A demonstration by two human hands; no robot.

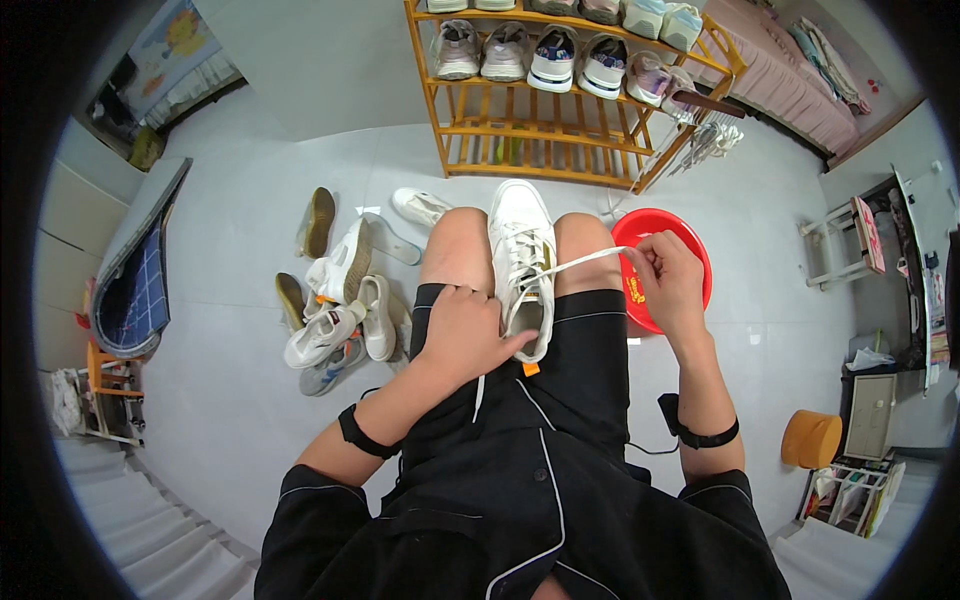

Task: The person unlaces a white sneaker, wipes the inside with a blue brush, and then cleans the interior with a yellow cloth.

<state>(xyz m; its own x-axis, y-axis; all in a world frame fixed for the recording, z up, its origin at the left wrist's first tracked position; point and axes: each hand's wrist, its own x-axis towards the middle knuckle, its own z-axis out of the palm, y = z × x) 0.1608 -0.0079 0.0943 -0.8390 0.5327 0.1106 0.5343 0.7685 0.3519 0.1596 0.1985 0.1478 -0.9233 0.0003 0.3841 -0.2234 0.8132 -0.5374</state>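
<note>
A white sneaker (pixel 517 199) rests on my lap between the knees, its toe pointing away from me. My left hand (pixel 465 330) holds the sneaker at its left side, with the thumb at the heel opening. A white shoelace (pixel 589 259) runs from the eyelets, pulled out to the right, and its end is pinched in my right hand (pixel 666 274). The other lace end (pixel 478 397) hangs below my left hand over the black shorts. Laces cross the upper part of the sneaker. An orange tab (pixel 531 369) shows at its heel.
A red plastic basin (pixel 694 232) stands on the floor beyond my right hand. Several loose shoes (pixel 379 319) and insoles (pixel 320 221) lie on the left. Ahead is a wooden shoe rack (pixel 540 136) holding sneakers, with white laces (pixel 709 142) hanging at its right end.
</note>
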